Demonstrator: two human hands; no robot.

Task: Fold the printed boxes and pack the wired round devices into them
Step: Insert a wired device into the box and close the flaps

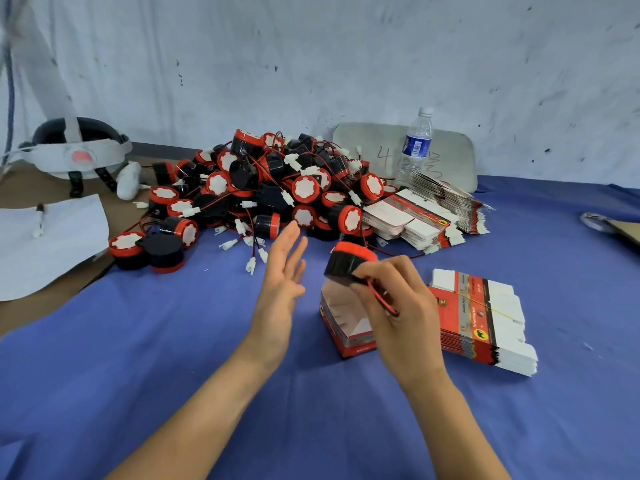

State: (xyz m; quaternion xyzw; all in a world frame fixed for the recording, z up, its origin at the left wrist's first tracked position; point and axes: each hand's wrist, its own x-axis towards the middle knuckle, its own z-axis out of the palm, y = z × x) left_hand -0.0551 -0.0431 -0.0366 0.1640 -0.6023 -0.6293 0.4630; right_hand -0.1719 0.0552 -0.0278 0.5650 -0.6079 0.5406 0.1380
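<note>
Grip: right hand (pixel 394 306) clasps black-and-red round device (pixel 346 263) over open red printed cardboard box (pixel 356 346), centre of blue-clothed worktop (pixel 156 358); left hand (pixel 280 289) flat, empty. Risk: unheld box may tip, red wire (pixel 379 299) may snag wall.

Only two arms and two hands of the person show. The left forearm (pixel 194 403) is long and slim, and it is bare all the way from the bottom edge to the wrist. The right forearm (pixel 450 420) is bare too and looks about as slim. The left hand (pixel 277 296) is bare, with long thin fingers whose tips look a little blurry. The right hand (pixel 401 306) is bare as well, with rounded knuckles on its back. The nails are too small to make out.
</note>
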